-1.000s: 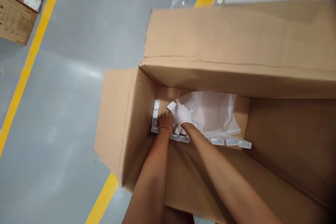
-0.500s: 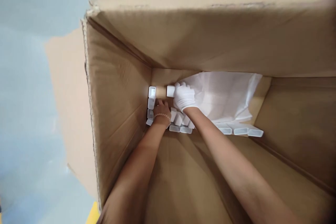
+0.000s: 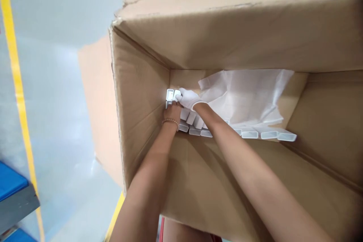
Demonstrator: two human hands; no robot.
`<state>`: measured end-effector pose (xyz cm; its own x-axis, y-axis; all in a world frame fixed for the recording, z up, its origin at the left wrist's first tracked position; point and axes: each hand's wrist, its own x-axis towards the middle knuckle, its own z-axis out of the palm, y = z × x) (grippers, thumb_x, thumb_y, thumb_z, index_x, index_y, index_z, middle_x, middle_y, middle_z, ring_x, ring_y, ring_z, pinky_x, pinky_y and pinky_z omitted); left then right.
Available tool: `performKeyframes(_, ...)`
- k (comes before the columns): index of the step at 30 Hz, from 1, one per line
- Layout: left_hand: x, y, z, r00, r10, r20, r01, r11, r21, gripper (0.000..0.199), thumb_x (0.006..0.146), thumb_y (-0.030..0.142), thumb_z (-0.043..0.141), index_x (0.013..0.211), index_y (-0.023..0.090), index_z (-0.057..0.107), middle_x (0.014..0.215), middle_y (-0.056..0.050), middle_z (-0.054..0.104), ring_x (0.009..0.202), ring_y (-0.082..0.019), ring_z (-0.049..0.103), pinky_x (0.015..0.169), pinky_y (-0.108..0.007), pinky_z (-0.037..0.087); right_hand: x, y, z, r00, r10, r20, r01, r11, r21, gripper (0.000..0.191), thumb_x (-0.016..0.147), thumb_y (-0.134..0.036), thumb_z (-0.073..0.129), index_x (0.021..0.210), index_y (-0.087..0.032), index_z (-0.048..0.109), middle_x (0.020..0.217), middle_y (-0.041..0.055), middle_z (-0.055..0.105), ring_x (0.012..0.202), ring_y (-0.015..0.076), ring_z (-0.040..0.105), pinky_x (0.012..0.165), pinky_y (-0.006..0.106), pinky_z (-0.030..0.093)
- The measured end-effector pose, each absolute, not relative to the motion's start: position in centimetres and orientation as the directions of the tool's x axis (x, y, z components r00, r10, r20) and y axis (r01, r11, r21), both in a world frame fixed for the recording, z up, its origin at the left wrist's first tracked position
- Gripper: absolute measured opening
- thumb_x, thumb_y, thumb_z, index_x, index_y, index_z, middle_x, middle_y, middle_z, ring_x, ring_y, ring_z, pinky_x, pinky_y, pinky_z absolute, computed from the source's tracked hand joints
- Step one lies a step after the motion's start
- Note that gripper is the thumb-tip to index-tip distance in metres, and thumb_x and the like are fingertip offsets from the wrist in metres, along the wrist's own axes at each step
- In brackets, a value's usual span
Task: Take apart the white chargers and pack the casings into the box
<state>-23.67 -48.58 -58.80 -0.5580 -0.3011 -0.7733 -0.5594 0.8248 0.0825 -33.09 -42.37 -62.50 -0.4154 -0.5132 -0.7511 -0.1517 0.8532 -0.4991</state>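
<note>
Deep in a cardboard box (image 3: pixel 221 181), my right hand (image 3: pixel 188 98), in a white glove, has its fingers closed on a small white container (image 3: pixel 177 94). That container stands beside an open-topped white one (image 3: pixel 170 95) at the box's left end. My left hand (image 3: pixel 172 111), bare with a beaded bracelet, reaches in just below, over other containers; its fingertips are partly hidden and I cannot make out whether they grip anything. Several white containers (image 3: pixel 250 132) line the near bottom edge. A translucent white sheet (image 3: pixel 252 96) covers much of the bottom.
The box's tall walls surround both arms. Outside on the left are a cardboard flap (image 3: pixel 99 109), grey floor with a yellow line (image 3: pixel 17 83), and a blue and grey object (image 3: pixel 17 193) at the lower left.
My right hand has moved left with the white container, bringing it beside the one at the left end. My left hand has shifted slightly up. The camera view has also shifted.
</note>
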Motion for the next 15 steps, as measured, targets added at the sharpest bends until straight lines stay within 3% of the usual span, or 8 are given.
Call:
performKeyframes(6, -22.4, -47.0, -58.3, -0.596, -0.34, -0.727, -0.534, 0.844, 0.044, 0.04, 0.09, 0.002, 0.046, 0.129, 0.012, 0.048, 0.134, -0.015, 0.048, 0.118, -0.025, 0.056, 0.098, -0.038, 0.048, -33.9, -42.0, -61.9, -0.432, -0.555, -0.711, -0.128, 0.818, -0.561, 0.033, 0.095, -0.039, 0.057, 0.119, -0.015, 0.059, 0.12, 0.0092, 0.06, 0.106, 0.0203, 0.06, 0.093, 0.042, 0.052)
performKeyframes(15, -20.8, -47.3, -60.7, -0.573, -0.276, -0.771, -0.458, 0.888, 0.023, 0.04, 0.092, 0.025, 0.057, 0.129, 0.011, 0.052, 0.127, -0.015, 0.058, 0.117, -0.027, 0.056, 0.101, -0.045, 0.045, -31.3, -42.3, -63.2, -0.575, -0.497, -0.65, 0.048, 0.773, -0.633, 0.04, 0.094, -0.037, 0.059, 0.127, -0.015, 0.054, 0.127, 0.0106, 0.056, 0.111, 0.0229, 0.058, 0.093, 0.045, 0.052)
